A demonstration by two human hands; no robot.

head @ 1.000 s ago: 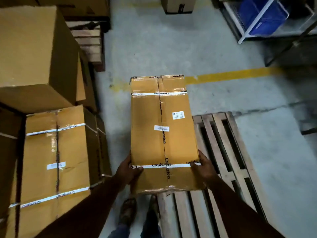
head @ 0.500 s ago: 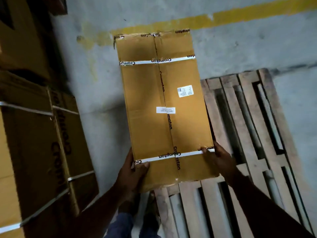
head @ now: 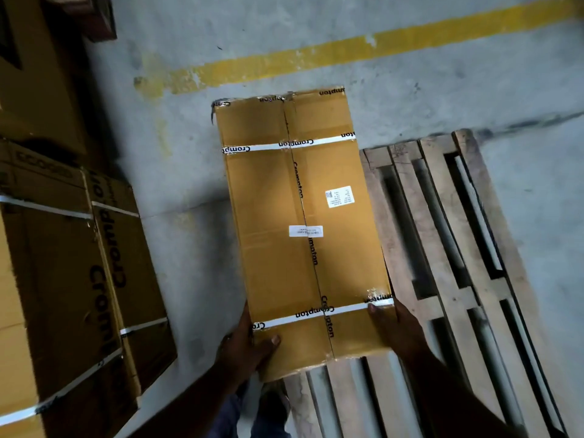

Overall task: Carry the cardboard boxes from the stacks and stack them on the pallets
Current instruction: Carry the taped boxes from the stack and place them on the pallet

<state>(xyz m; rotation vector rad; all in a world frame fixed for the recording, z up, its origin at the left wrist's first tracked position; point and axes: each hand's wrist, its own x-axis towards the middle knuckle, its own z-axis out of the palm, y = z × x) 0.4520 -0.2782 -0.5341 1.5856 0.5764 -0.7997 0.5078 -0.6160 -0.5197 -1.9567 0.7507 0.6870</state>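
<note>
A long cardboard box (head: 278, 222) with white printed straps and two white labels is held out in front of me, above the floor. My left hand (head: 245, 346) grips its near left corner, thumb on top. My right hand (head: 390, 327) grips the near right edge at the strap. A bare wooden pallet (head: 442, 279) lies on the floor to the right of the box, and the box's right edge overlaps the pallet's left side. Strapped cardboard boxes (head: 63, 279) stand stacked at the left.
A yellow painted line (head: 316, 55) crosses the grey concrete floor beyond the box. My feet (head: 268, 403) show below the box at the pallet's near left corner. A dark wooden piece (head: 98, 17) lies at the top left.
The view has tilted further down and the box has shifted slightly right, toward the pallet. Both hands keep the same hold on its near end.
</note>
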